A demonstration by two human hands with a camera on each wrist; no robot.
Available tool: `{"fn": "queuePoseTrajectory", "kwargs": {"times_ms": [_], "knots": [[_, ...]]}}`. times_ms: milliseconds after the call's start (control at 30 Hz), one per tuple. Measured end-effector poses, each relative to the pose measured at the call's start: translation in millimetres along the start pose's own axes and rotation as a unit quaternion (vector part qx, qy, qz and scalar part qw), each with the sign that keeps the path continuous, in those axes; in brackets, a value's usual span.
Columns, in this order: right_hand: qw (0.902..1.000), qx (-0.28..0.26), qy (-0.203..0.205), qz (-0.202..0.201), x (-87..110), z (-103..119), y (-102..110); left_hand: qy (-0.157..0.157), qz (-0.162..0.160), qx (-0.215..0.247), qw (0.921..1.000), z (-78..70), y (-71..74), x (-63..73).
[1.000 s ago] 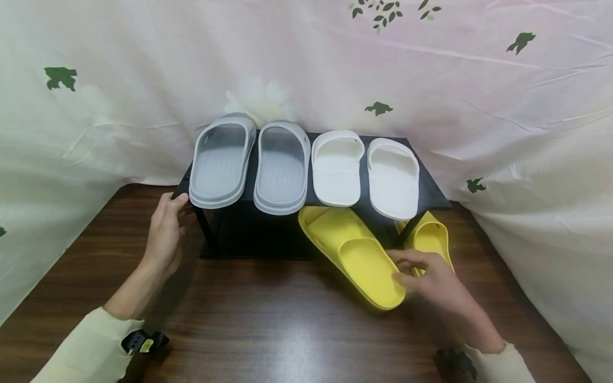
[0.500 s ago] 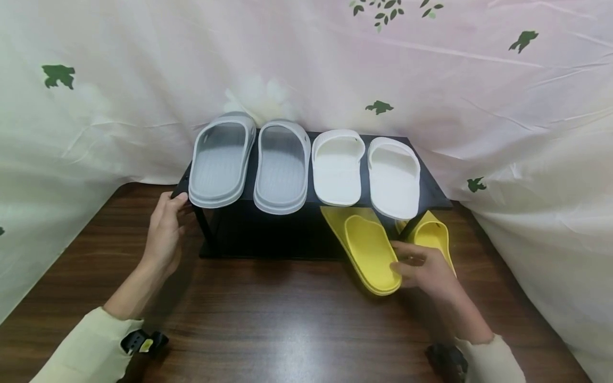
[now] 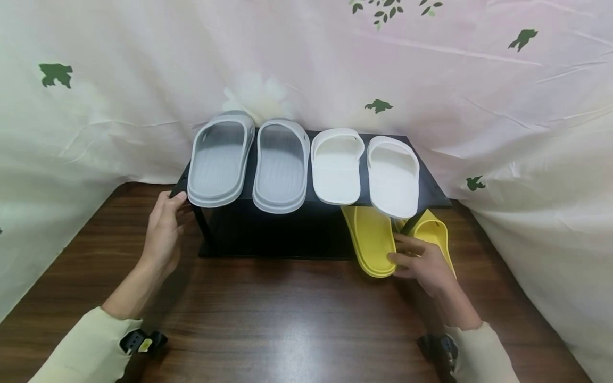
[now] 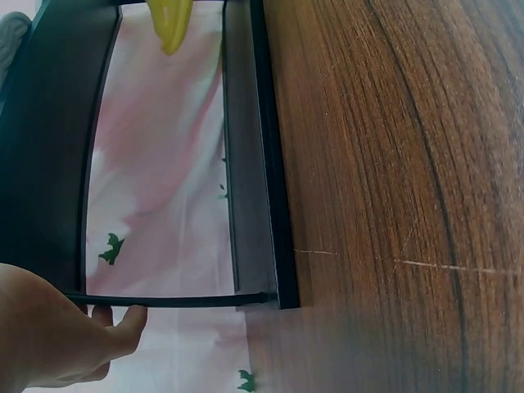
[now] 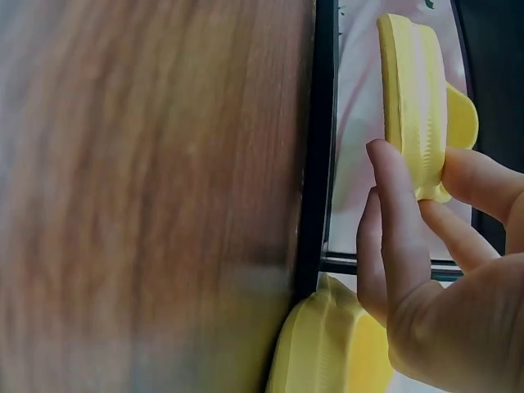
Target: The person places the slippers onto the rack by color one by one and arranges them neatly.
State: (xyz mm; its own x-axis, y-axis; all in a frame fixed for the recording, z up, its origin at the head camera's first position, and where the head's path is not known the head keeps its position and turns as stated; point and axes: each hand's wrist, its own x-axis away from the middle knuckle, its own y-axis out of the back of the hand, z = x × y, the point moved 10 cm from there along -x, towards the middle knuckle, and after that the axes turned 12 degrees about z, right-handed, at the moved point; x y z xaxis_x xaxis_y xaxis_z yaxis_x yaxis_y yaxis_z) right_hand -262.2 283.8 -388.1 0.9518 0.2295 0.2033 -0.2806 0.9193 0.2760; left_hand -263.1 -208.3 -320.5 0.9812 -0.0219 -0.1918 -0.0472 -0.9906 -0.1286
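A black two-tier shoe rack (image 3: 287, 204) stands on the table. My left hand (image 3: 163, 229) grips its upper left corner; in the left wrist view the thumb and fingers (image 4: 124, 332) close about the edge. My right hand (image 3: 423, 263) pinches the heel end of a yellow slipper (image 3: 372, 242) by its side. The slipper's toe is hidden under the top shelf, and in the right wrist view its ridged edge (image 5: 417, 98) shows between thumb and fingers. A second yellow slipper (image 3: 433, 232) lies beside the rack's right end, partly behind the right hand.
On the top shelf a pair of grey clogs, one at far left (image 3: 217, 165) and one beside it (image 3: 280, 167), stands left of two white clogs (image 3: 337, 175). Patterned cloth (image 3: 306, 64) hangs close behind the rack. Brown wooden table (image 3: 268, 319) spreads in front.
My right hand has moved the yellow slipper away from me and turned it straighter, its toe now deeper under the top shelf. The left hand has stayed on the rack corner.
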Motion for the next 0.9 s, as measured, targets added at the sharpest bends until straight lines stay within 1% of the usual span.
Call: {"fn": "queuePoseTrajectory", "kwargs": {"times_ms": [100, 333, 600, 900], "knots": [[0.9998, -0.017, -0.007, 0.005, -1.4, -2, -1, -0.001, 0.006, -0.007, 1.0, -0.6, -1.1, -0.1], [0.9989, -0.036, -0.021, 0.022, -5.1, -7, -5, -0.001, 0.003, -0.007, 1.0, -0.8, -0.5, 0.3], [0.9986, -0.039, -0.035, 0.01, -11.7, -8, -5, 0.002, 0.004, -0.01, 0.9999, 0.4, -0.6, 0.1], [0.999, -0.032, -0.032, 0.005, -20.6, -7, -7, -0.001, 0.0, -0.007, 1.0, -0.4, -0.5, 0.4]]}}
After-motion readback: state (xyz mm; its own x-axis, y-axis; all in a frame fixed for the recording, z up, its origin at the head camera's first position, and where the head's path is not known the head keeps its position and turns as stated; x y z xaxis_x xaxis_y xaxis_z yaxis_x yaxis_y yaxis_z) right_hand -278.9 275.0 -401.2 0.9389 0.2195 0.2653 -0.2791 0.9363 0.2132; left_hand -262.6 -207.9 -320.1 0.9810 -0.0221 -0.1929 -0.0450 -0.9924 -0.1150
